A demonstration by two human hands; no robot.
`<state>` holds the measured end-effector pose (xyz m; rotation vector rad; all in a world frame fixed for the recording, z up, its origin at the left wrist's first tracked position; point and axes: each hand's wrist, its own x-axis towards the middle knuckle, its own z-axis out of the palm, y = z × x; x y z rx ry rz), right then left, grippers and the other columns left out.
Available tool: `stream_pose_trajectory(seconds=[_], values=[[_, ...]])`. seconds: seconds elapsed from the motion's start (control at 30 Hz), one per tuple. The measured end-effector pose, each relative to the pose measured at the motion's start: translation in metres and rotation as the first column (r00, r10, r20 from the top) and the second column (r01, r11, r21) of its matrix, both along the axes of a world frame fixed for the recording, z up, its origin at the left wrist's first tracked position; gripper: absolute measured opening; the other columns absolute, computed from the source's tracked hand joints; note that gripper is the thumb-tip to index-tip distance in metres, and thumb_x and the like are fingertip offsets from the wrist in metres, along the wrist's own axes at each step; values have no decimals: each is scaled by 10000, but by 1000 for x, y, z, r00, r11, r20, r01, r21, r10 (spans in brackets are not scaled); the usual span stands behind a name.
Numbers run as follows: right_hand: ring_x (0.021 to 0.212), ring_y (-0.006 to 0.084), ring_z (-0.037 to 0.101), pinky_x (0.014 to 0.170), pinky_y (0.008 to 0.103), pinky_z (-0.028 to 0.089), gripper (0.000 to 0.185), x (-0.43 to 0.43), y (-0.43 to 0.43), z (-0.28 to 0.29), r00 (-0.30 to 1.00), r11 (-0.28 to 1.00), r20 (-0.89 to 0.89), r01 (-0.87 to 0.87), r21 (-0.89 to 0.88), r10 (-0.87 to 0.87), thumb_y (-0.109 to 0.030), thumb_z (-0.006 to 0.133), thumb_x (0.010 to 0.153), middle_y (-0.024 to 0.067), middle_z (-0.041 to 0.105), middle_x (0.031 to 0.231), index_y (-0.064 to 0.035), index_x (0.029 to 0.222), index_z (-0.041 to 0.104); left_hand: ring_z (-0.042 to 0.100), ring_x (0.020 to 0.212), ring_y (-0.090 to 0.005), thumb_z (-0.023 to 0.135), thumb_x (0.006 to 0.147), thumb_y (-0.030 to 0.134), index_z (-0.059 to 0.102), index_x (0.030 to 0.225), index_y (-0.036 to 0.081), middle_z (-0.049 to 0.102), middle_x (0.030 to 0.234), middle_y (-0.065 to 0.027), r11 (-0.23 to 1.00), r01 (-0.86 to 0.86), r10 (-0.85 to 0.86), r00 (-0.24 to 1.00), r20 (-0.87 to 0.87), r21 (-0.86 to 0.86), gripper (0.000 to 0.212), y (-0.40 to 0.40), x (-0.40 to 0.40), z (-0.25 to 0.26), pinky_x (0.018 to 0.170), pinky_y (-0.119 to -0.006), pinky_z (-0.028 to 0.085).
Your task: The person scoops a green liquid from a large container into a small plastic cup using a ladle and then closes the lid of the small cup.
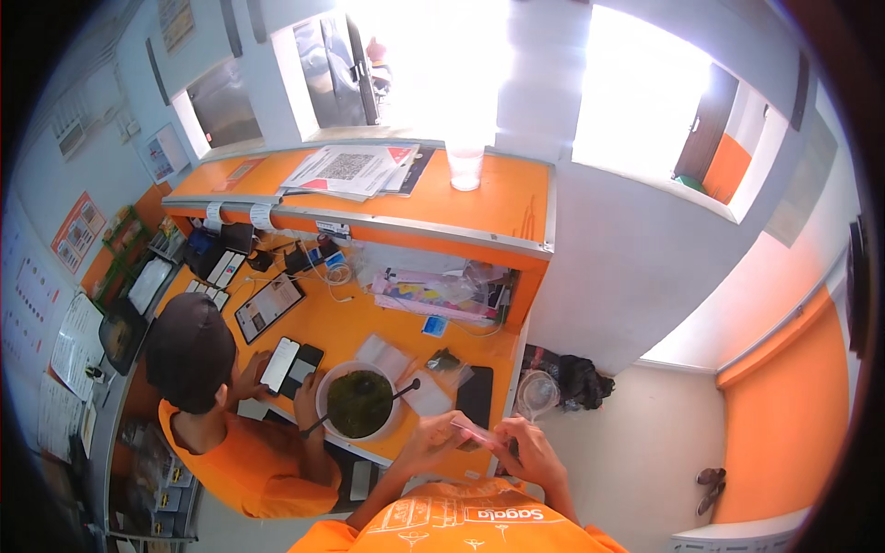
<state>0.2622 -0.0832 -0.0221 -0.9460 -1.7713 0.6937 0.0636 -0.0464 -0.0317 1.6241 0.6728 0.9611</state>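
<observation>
My left hand [435,442] and my right hand [529,449] are raised in front of my orange shirt, close to the near edge of the orange counter [332,318]. Between them they hold a small, thin, clear-pinkish plastic packet [473,430], my fingers pinching it from both sides. Just left of my hands stands a white tub [323,401] of dark green contents [359,404], a black-handled utensil [406,388] lying across it. Behind my hands lie a black flat object [476,394], clear plastic bags [427,394] and a small bag of dark green matter [444,359].
A co-worker in a black cap [190,349] sits at left, holding a phone [280,365]. A tablet [269,307] and cables lie on the counter. The raised shelf bears papers [346,169] and a clear cup [465,169]. Black bags [581,380] lie on the floor at right.
</observation>
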Motion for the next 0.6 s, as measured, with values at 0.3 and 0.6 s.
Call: stream_pose_trajectory(seconds=[0.3,0.6], values=[[583,249,504,590,340,403,152,27,-8,2,985,990,98,-143,-1,143,-5,645,713,66,480,660,-34,800,525,599,742,-146,604,889,109,527,892,-2,599,810,-87,997,-17,9,995,97,79,134,2,18,-5,662,-262,468],[536,240,491,517,327,389,183,25,-10,2,997,998,63,-42,48,39,20,658,661,67,499,639,-43,770,524,596,746,-140,642,861,104,549,885,3,605,809,-86,998,4,-16,981,192,66,139,3,32,-19,645,-254,467]])
